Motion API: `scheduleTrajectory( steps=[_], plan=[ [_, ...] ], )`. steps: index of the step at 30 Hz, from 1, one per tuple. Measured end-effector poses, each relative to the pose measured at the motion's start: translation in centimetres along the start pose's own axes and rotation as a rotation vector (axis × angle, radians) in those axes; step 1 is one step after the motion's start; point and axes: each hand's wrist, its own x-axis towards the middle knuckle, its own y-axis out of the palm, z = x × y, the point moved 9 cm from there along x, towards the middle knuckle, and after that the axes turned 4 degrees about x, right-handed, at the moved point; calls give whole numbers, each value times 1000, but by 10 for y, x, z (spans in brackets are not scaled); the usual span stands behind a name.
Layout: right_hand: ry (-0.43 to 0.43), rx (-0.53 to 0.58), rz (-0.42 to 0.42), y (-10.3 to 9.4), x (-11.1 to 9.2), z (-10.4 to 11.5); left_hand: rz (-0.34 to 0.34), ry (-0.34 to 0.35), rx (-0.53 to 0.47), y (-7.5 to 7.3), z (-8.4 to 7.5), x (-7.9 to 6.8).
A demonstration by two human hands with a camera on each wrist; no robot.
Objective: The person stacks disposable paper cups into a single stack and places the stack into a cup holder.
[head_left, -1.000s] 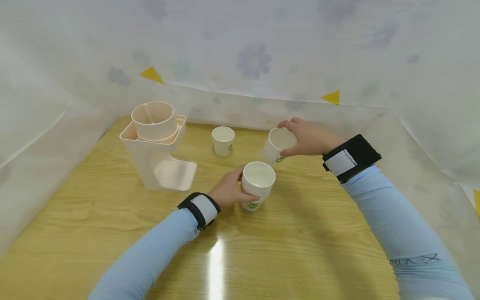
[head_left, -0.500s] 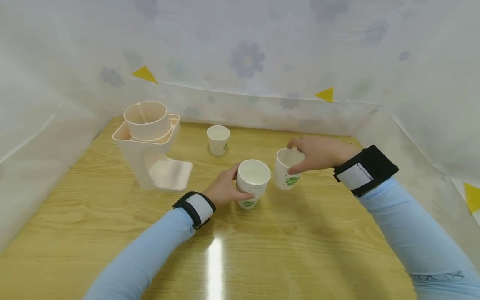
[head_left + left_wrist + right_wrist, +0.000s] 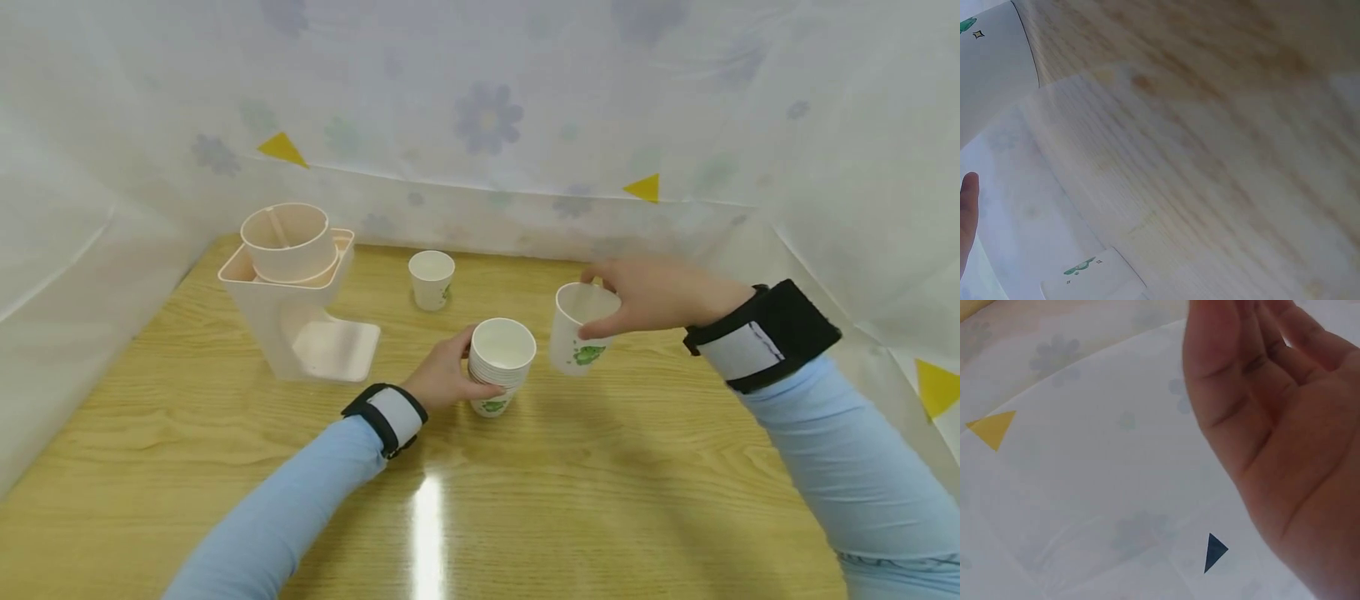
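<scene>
Near the middle of the table, my left hand [image 3: 441, 373] grips a stack of white paper cups [image 3: 501, 346] from its left side, thumb in front. My right hand [image 3: 667, 292] pinches a single white paper cup [image 3: 573, 342] by its rim, just right of the stack and upright with a slight tilt. Green leaf prints show on the cups. Farther back stands another paper cup [image 3: 431, 282] alone. The left wrist view catches part of a printed cup wall [image 3: 994, 75] and a fingertip. In the right wrist view my palm shows, with the held cup out of frame.
A pale beige stand [image 3: 288, 325] with a round cup-like top and a flat foot is at the table's left. White flower-printed sheeting [image 3: 487, 192] encloses the back and sides, with yellow triangles [image 3: 643, 187] on it. The wooden table [image 3: 525, 517] reflects a light strip.
My right hand has carried its cup from behind the stack to the right and towards me, tipping it more upright, then slightly up. My left hand keeps its grip on the stack.
</scene>
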Motion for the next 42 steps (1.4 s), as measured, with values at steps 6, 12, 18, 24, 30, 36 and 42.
scheduleTrajectory(
  steps=[6,12,18,24,30,36,42],
  plan=[
    [-8,-20,-44,-18,0,11,2,-3,6,1,2,1],
    [-3,-58,-75,-29,3,23,3,5,-1,3,1,2],
    [-17,-68,-97,-28,12,34,11,7,-15,3,-5,2],
    [-32,-82,-77,-19,21,39,12,3,-5,5,-2,4],
    [-22,-112,-67,-11,29,43,9,1,-9,5,-1,4],
    [-64,-112,-85,-6,34,50,9,18,-8,7,-3,4],
    [-103,-136,-85,5,39,56,13,32,-4,8,-6,4]
  ],
)
